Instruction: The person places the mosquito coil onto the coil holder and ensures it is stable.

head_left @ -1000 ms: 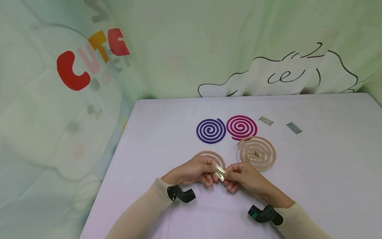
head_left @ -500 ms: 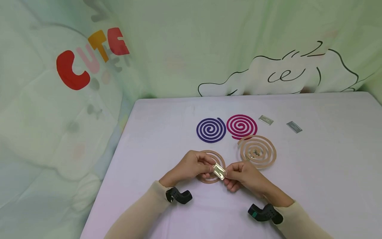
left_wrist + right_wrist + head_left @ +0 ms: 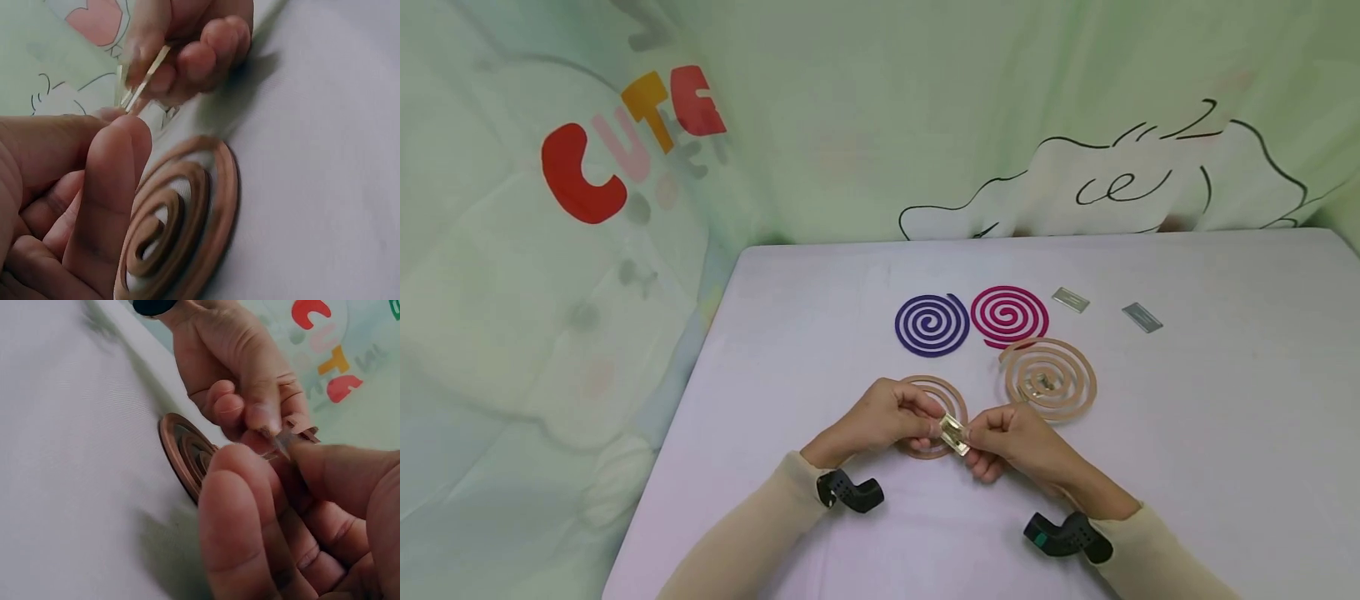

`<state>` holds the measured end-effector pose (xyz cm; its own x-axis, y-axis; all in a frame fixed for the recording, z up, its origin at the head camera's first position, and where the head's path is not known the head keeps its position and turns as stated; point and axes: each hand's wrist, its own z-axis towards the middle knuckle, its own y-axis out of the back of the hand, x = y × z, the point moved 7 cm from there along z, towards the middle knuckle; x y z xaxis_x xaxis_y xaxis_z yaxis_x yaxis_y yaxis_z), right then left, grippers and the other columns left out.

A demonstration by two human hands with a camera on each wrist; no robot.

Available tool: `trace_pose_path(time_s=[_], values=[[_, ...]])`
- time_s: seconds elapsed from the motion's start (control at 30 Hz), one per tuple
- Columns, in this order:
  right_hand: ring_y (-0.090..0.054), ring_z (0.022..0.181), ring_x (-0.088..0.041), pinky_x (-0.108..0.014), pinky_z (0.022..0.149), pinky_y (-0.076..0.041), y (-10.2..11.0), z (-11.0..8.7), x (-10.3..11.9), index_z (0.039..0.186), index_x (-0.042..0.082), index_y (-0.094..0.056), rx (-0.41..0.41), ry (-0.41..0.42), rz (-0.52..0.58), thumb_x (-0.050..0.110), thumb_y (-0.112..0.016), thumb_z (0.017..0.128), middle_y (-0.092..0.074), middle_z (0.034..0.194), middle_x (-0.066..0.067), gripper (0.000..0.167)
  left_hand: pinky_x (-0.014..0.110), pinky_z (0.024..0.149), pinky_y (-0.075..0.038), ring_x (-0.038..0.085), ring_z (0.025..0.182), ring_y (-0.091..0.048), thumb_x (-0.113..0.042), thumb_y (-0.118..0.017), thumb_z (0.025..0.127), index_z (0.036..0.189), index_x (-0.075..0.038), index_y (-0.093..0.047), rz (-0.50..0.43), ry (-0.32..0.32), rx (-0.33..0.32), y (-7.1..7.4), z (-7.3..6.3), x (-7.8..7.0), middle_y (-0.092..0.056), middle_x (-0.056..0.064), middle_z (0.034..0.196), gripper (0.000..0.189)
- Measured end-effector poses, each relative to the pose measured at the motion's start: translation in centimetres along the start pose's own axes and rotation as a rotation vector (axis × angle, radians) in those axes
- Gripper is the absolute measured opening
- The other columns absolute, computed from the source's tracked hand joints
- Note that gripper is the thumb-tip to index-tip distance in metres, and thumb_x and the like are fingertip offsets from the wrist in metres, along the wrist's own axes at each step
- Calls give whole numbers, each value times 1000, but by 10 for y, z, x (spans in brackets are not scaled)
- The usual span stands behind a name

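Note:
A small gold metal mosquito coil stand (image 3: pixel 954 435) is held between the two hands, above the table. My left hand (image 3: pixel 887 418) pinches its left end between thumb and fingers. My right hand (image 3: pixel 1017 440) pinches the opposite end. In the left wrist view, thin strips of the stand (image 3: pixel 149 78) spread apart at an angle. Below the hands lies a tan mosquito coil (image 3: pixel 228 181), partly covered by the left hand in the head view. The fingertips hide part of the stand in both wrist views.
A second tan coil (image 3: pixel 1092 379) sits to the right, with a gold stand (image 3: pixel 1041 384) at its centre. Behind are a purple coil (image 3: pixel 929 322) and a pink coil (image 3: pixel 1008 315). Two flat metal stands (image 3: pixel 1071 300) lie at the back right of the white table (image 3: pixel 820 308).
The left hand has shifted slightly up and left, its fingers regripping the stand and uncovering more of the coil below. The stand has tilted a little; the right hand has stayed nearly still.

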<state>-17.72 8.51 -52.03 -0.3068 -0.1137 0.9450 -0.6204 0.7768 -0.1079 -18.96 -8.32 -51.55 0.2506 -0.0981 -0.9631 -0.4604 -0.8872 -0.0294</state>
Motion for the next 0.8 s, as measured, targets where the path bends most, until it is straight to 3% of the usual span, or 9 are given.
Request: trace_pose_path(time_s=[0.2, 0.43, 0.8], values=[[-67, 62, -10, -28, 59, -61, 1, 0, 1, 99, -14, -67, -35, -7, -38, 6, -61, 100, -70, 76, -6, 21, 22, 59, -58, 8, 63, -67, 8, -75, 88, 107, 12, -72, 43, -19, -11, -5, -3, -7, -75, 7, 81, 20], [-67, 61, -9, -28, 58, -60, 2, -1, 1, 96, -14, -66, -39, 11, -36, 4, -59, 99, -70, 75, -6, 20, 21, 67, -59, 0, 74, -68, -2, -88, 82, 104, 2, -74, 362, -209, -17, -12, -4, -18, -78, 10, 91, 26], [-68, 63, -10, -29, 59, -61, 2, -1, 2, 97, -13, -66, -42, 12, -51, 6, -61, 99, -70, 77, -7, 19, 22, 64, -58, 0, 71, -68, -4, -89, 81, 101, 1, -73, 370, -259, -41, -12, -3, -17, -77, 10, 89, 26]])
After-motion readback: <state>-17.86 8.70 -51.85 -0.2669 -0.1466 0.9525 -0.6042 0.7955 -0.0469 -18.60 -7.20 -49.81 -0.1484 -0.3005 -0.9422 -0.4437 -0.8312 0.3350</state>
